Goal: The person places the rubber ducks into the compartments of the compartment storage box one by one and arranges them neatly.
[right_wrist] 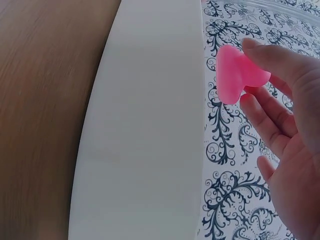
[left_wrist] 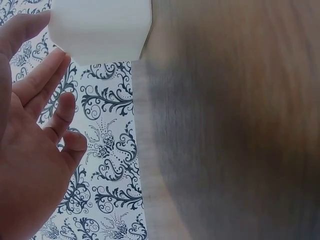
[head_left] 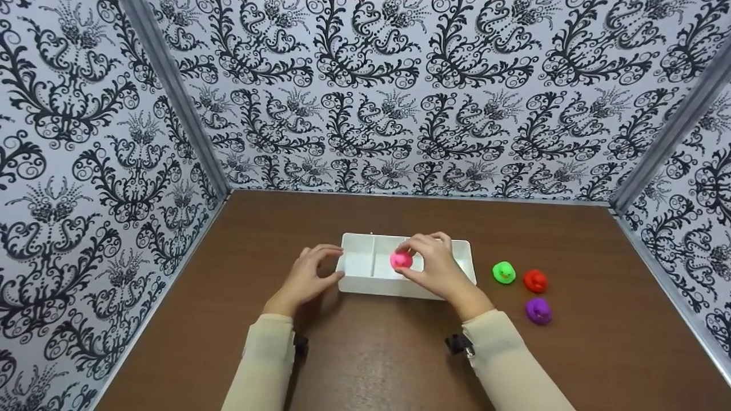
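A pink rubber duck [head_left: 401, 260] is pinched between the thumb and fingers of my right hand [head_left: 437, 268]. It is held over the middle part of a white divided tray [head_left: 394, 287]; the right wrist view shows the duck [right_wrist: 231, 75] above the tray's long wall [right_wrist: 140, 125]. At the tray's left end is my left hand [head_left: 305, 277], thumb and fingers spread apart, with the tips at the end wall. In the left wrist view its fingertips meet the tray's edge [left_wrist: 100, 35]. My right hand hides part of the tray's right side.
To the right of the tray, a green duck [head_left: 503, 273], a red duck [head_left: 535, 281] and a purple duck [head_left: 538, 311] sit on the brown table [head_left: 365, 354]. Patterned wall panels [head_left: 388, 114] with grey frame posts [head_left: 177, 97] enclose the table's back and sides.
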Action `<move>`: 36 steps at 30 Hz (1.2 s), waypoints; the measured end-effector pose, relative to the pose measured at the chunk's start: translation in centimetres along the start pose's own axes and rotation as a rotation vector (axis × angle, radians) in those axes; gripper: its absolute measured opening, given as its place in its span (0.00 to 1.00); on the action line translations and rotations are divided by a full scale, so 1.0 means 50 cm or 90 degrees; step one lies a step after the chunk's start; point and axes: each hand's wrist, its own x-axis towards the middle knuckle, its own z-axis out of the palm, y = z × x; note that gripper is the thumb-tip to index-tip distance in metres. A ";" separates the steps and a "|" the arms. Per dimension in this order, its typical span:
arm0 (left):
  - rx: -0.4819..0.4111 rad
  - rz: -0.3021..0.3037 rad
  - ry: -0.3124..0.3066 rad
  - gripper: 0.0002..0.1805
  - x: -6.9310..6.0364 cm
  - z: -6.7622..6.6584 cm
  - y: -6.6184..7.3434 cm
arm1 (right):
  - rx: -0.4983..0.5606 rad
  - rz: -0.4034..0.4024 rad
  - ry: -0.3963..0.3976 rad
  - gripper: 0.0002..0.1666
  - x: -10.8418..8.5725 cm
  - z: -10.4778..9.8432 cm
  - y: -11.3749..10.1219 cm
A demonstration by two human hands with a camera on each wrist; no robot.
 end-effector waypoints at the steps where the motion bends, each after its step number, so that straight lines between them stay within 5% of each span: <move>1: -0.004 -0.001 -0.001 0.25 0.000 0.000 0.000 | 0.001 -0.001 -0.002 0.17 0.001 0.003 -0.001; 36: -0.028 -0.023 -0.010 0.25 0.002 0.002 -0.006 | 0.036 -0.059 0.004 0.19 0.062 0.100 -0.047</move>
